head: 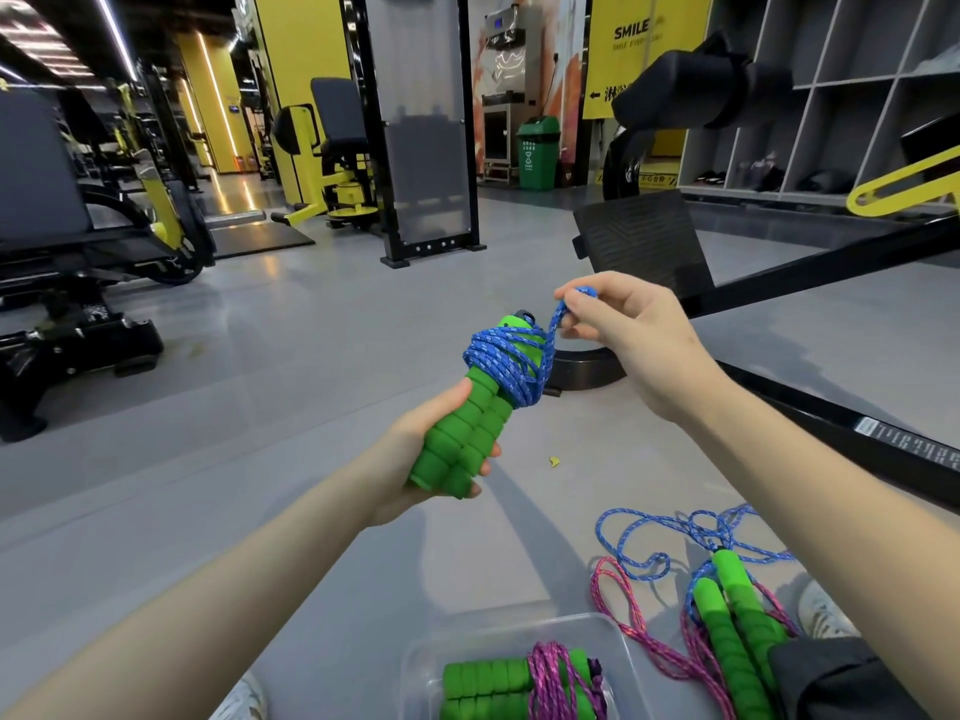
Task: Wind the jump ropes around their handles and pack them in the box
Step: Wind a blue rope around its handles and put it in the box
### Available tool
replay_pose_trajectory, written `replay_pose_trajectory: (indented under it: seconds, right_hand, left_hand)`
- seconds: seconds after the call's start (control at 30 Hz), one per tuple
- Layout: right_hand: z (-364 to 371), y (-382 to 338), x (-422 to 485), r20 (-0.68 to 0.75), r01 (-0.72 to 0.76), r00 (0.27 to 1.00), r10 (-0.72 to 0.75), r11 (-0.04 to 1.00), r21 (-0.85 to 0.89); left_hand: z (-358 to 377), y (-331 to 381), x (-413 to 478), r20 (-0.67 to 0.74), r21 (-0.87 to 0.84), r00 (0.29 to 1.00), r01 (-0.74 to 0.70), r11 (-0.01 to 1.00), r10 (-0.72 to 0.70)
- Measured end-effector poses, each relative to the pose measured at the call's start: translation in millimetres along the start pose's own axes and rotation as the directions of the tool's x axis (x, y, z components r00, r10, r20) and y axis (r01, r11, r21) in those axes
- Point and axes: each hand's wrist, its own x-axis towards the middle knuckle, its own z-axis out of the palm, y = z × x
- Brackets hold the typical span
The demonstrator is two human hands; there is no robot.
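Observation:
My left hand point(415, 449) grips the lower ends of two green foam handles point(467, 433) held side by side. A blue rope point(506, 363) is wound in several turns round their upper part. My right hand point(631, 337) pinches the rope's last loop just above and to the right of the handles. At the bottom of the view a clear plastic box point(618, 646) holds a wound jump rope point(524, 685) with green handles and pink cord. To its right on the floor lie loose green handles point(737, 621) tangled with blue rope point(654, 537) and pink rope point(639, 631).
Grey gym floor all around. A black machine frame point(810, 418) runs diagonally on the right, with a round black foot point(587, 368) just behind the handles. Weight machines stand at the left. My shoes point(826, 610) and dark trouser leg are at the bottom right.

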Motion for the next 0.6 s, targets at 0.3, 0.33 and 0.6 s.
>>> replay_pose_trajectory:
  seconds: [0.3, 0.33, 0.6]
  right_hand:
    - [6, -4, -4, 0.052, 0.118, 0.993, -0.11, 0.969, -0.216]
    - [7, -2, -4, 0.043, 0.142, 0.99, -0.135, 0.951, -0.274]
    - [15, 7, -9, -0.037, 0.156, 0.984, -0.176, 0.938, -0.309]
  left_hand:
    - [12, -1, 8, -0.161, 0.413, 0.911, -0.287, 0.864, 0.379]
    - [12, -3, 8, -0.171, 0.433, 0.901, -0.296, 0.852, 0.399]
    - [16, -17, 6, -0.269, 0.669, 0.792, -0.256, 0.698, 0.548]
